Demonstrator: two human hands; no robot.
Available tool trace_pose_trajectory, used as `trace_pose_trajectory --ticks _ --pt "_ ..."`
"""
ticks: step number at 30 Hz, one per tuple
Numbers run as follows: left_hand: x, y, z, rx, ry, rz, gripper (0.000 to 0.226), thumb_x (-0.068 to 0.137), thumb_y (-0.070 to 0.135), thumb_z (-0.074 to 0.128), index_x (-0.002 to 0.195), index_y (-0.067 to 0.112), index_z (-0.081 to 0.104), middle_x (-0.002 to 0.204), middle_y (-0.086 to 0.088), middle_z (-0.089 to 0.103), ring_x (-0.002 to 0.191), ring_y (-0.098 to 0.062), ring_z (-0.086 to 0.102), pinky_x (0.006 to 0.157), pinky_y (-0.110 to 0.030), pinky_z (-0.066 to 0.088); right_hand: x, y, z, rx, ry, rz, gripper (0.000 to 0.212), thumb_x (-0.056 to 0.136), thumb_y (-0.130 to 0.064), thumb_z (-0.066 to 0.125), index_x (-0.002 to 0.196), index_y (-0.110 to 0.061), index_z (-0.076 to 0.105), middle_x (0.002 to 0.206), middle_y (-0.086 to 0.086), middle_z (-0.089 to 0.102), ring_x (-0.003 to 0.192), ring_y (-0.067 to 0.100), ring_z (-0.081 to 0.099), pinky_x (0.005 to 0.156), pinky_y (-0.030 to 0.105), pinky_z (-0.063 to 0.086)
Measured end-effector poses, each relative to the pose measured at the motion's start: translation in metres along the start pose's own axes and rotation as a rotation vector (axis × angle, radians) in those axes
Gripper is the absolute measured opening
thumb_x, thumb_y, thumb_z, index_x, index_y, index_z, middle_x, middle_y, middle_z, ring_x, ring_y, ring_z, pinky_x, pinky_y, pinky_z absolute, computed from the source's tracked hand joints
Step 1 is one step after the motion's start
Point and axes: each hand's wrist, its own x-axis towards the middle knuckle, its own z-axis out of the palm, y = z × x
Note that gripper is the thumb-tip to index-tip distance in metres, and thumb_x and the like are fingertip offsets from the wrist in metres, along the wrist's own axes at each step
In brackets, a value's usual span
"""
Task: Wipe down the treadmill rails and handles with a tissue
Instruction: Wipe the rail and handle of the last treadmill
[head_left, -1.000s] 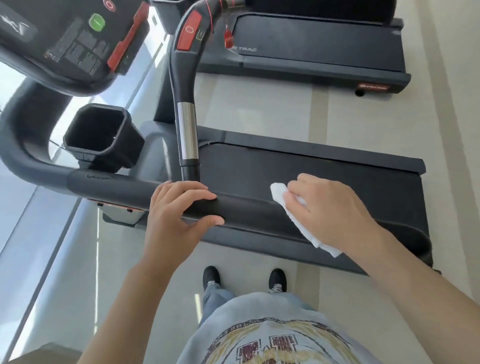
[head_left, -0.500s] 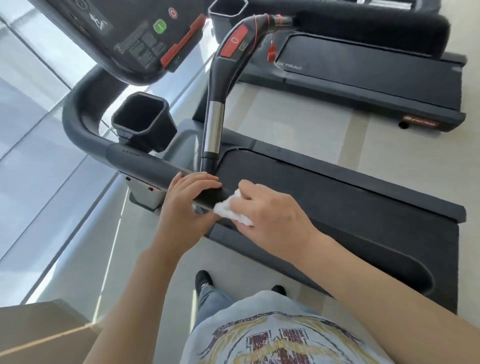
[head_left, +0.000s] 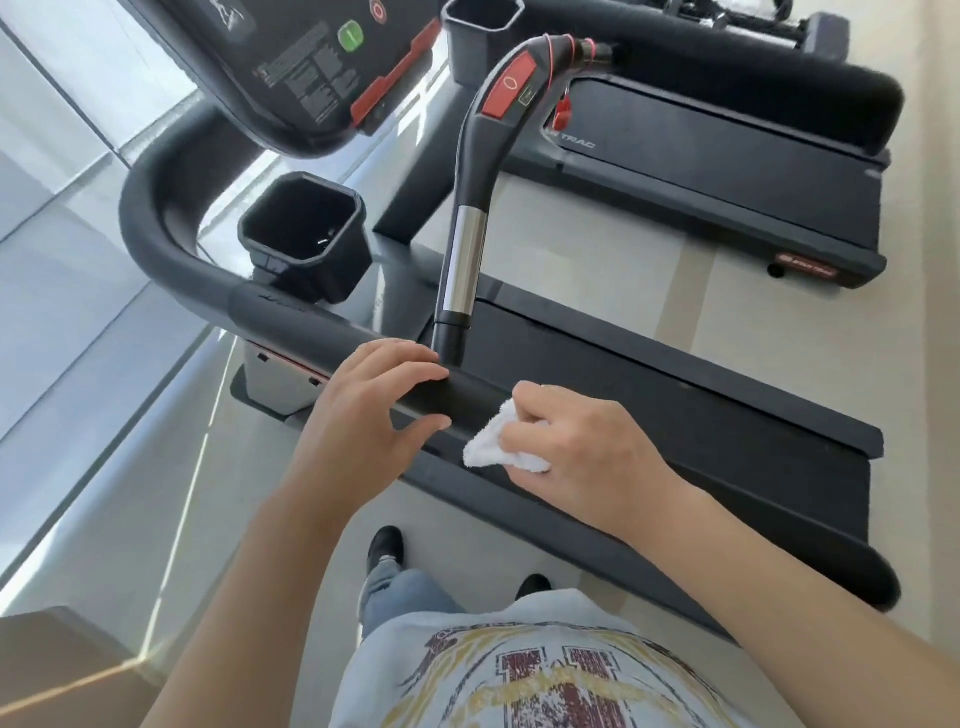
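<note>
2 hands are seen on the near side rail (head_left: 322, 325) of the treadmill, a padded black bar that curves up at the far left and runs down to the right past the person's body. The left hand (head_left: 371, 415) is wrapped loosely over the rail just beside the base of the upright handle (head_left: 465, 244); its fingers are curled over the top and the thumb is stretched along the near side, so the bar is steadied rather than squeezed. The right hand (head_left: 566, 449) is closed on a crumpled white tissue (head_left: 496, 447), which is bunched between the fingertips and the thumb and pressed against the near face of the rail, just beside the left thumb but not touching it.

The step in hand is judged to be the wiping of this rail — the tissue is mid-stroke at the end nearest the left hand. Much of the task appears to remain: the chrome-banded upright handle, the curved part of the rail by the cup holder (head_left: 304, 244) and the far rail (head_left: 727, 67) are not being touched.

For the next move, firm pressure along the bar would be needed, and the left hand would have to be lifted or shifted — the patch beneath it cannot be wiped otherwise.
</note>
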Motion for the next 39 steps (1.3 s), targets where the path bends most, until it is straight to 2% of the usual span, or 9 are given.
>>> trace_pose_trajectory --ticks 13,17,20,24,27,30,34,37,39 --pt "0.015 -0.147 -0.107 -0.038 0.098 -0.073 0.041 0.084 0.024 0.089 0.122 0.02 0.074 0.127 0.006 0.068 0.124 -0.021 0.061 0.103 -0.052 0.052 0.157 -0.06 0.069 0.082 -0.023 0.088 0.016 0.086 -0.022 0.078 0.08 -0.02 0.064 0.083 -0.007 0.043 0.066 0.012 0.036 0.049 0.029 0.044" --pt "0.016 -0.183 -0.127 -0.08 0.111 -0.093 0.046 0.082 0.023 0.089 0.126 0.021 0.073 0.13 0.007 0.067 0.125 -0.019 0.06 0.106 -0.047 0.052 0.195 -0.076 0.087 0.106 -0.032 0.116 0.018 0.09 -0.034 0.066 0.08 -0.019 0.063 0.085 -0.008 0.044 0.067 0.012 0.037 0.051 0.031 0.046" --pt "0.018 -0.206 -0.135 -0.044 0.106 -0.068 0.055 0.079 0.024 0.092 0.129 0.017 0.072 0.132 0.001 0.067 0.126 -0.023 0.061 0.107 -0.043 0.051 0.227 -0.088 0.102 0.111 -0.024 0.152 0.018 0.09 -0.03 0.071 0.081 -0.017 0.063 0.085 -0.006 0.047 0.064 0.015 0.044 0.053 0.034 0.048" --pt "0.019 -0.228 -0.139 -0.025 0.082 -0.073 0.06 0.079 0.025 0.093 0.134 0.017 0.07 0.137 0.002 0.065 0.129 -0.023 0.059 0.111 -0.044 0.048 0.277 -0.105 0.119 0.103 -0.005 0.192 0.023 0.099 -0.04 0.068 0.092 -0.019 0.062 0.089 -0.009 0.048 0.065 0.009 0.044 0.056 0.028 0.045" --pt "0.02 -0.235 -0.141 -0.051 0.109 -0.098 0.064 0.078 0.02 0.093 0.136 0.013 0.067 0.138 0.0 0.065 0.13 -0.025 0.058 0.112 -0.041 0.046 0.306 -0.114 0.127 0.12 -0.029 0.242 0.028 0.104 -0.048 0.06 0.096 -0.021 0.061 0.087 -0.011 0.049 0.069 0.01 0.051 0.062 0.03 0.048" --pt "0.024 -0.243 -0.141 -0.042 0.097 -0.066 0.062 0.079 0.024 0.092 0.136 0.013 0.068 0.139 -0.001 0.065 0.132 -0.026 0.058 0.112 -0.049 0.048 0.302 -0.112 0.125 0.164 -0.065 0.324 0.029 0.104 -0.05 0.057 0.09 -0.024 0.056 0.087 -0.008 0.049 0.072 0.014 0.053 0.062 0.032 0.045" --pt "0.03 -0.249 -0.137 -0.048 0.057 0.025 0.059 0.078 0.033 0.093 0.13 0.014 0.073 0.136 0.001 0.067 0.135 -0.024 0.057 0.118 -0.053 0.042 0.26 -0.101 0.107 0.176 -0.084 0.473 0.028 0.103 -0.045 0.058 0.084 -0.024 0.053 0.085 -0.005 0.048 0.071 0.014 0.05 0.063 0.035 0.042" --pt "0.033 -0.244 -0.13 -0.062 0.069 0.028 0.057 0.075 0.035 0.094 0.125 0.015 0.074 0.131 0.001 0.068 0.13 -0.023 0.059 0.125 -0.051 0.031 0.211 -0.08 0.082 0.136 -0.107 0.648 0.034 0.104 -0.046 0.056 0.079 -0.023 0.052 0.082 -0.003 0.051 0.072 0.014 0.052 0.069 0.04 0.045" --pt "0.036 -0.243 -0.123 -0.08 0.118 0.011 0.051 0.076 0.035 0.094 0.119 0.016 0.076 0.125 0.001 0.069 0.124 -0.026 0.062 0.122 -0.055 0.032 0.185 -0.073 0.069 0.086 -0.11 0.698 0.036 0.104 -0.048 0.053 0.078 -0.024 0.05 0.081 -0.003 0.05 0.07 0.015 0.052 0.066 0.042 0.045"
